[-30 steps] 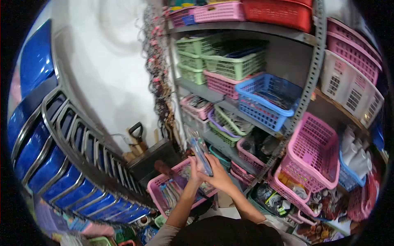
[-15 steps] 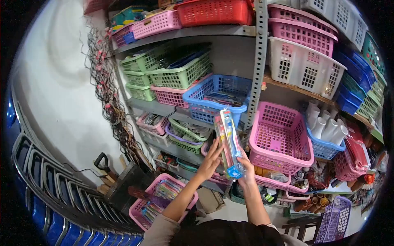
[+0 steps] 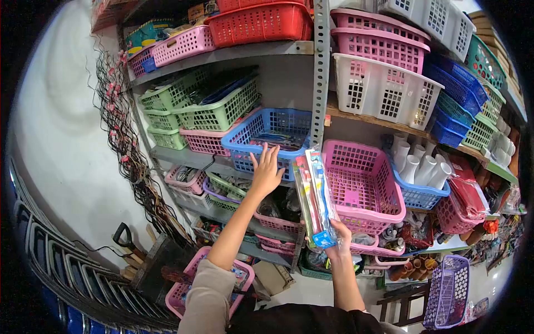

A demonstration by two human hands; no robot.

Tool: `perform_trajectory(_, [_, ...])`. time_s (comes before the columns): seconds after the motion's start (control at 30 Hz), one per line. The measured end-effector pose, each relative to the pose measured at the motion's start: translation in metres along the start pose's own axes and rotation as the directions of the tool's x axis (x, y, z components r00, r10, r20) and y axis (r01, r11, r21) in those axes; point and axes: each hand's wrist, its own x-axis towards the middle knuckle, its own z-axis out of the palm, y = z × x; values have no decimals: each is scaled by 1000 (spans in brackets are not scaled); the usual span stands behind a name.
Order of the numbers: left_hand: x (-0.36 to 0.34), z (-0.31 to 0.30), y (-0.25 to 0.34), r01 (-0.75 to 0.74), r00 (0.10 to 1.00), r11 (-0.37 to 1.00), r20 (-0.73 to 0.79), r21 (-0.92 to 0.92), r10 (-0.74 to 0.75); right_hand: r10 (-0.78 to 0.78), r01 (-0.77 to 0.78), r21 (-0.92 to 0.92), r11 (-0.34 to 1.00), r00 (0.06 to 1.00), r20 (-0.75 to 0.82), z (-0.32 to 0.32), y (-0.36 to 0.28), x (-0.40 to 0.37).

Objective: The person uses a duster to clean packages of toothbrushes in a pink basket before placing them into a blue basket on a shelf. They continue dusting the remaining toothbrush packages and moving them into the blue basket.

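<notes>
My right hand (image 3: 339, 240) grips a few packaged toothbrushes (image 3: 318, 200) near their lower end, holding them upright in clear packs with a blue card at the bottom. Fingers spread and holding nothing, my left hand (image 3: 267, 173) is raised to the front of a blue basket (image 3: 236, 147) on the shelf, its fingertips overlapping the front wall in this view. Inside that basket lie several thin packaged items (image 3: 276, 139). Just right of the toothbrushes stands a pink basket (image 3: 403, 209) with its bottom showing.
Grey metal shelves (image 3: 233, 60) carry green baskets (image 3: 217, 114), a red basket (image 3: 261, 26) and more. A pink basket (image 3: 172, 298) of packets sits low, partly behind my left arm. Stacked chairs (image 3: 61, 250) line the left; a perforated post (image 3: 321, 72) divides the shelves.
My left hand has left the toothbrush packs and moved up and left to the blue basket, its fingers spreading. My right hand keeps the packs. The view has shifted right.
</notes>
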Motion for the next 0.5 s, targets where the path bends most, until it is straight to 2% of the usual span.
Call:
perform_trajectory(0.1, [11, -15, 0, -34, 999, 999, 43, 19, 33, 1, 0, 9, 1000, 1000, -30, -11, 4, 1])
perform_trajectory(0.13, [14, -14, 0, -93, 993, 995, -76, 27, 95, 5, -4, 24, 1000, 999, -54, -13, 5, 0])
perform_trajectory(0.17, [13, -14, -1, -87, 993, 996, -71, 27, 89, 12, -10, 25, 1000, 998, -57, -13, 5, -2])
perform_trajectory(0.37, [-13, -37, -5, -128, 989, 992, -79, 19, 129, 20, -22, 47, 999, 999, 44, -5, 0, -7])
perform_trajectory(0.43, [-29, -50, -7, -143, 989, 990, -45, -8, 142, 26, -27, 38, 999, 999, 32, -7, 2, -8])
perform_trajectory(0.47, [-38, -55, -6, -193, 971, 981, -140, 6, 192, 25, -26, 28, 999, 1000, 18, -6, 2, -9])
perform_trajectory(0.5, [-48, -57, -8, -189, 972, 982, -142, 9, 189, 29, -29, 26, 999, 999, 21, -3, 1, -10])
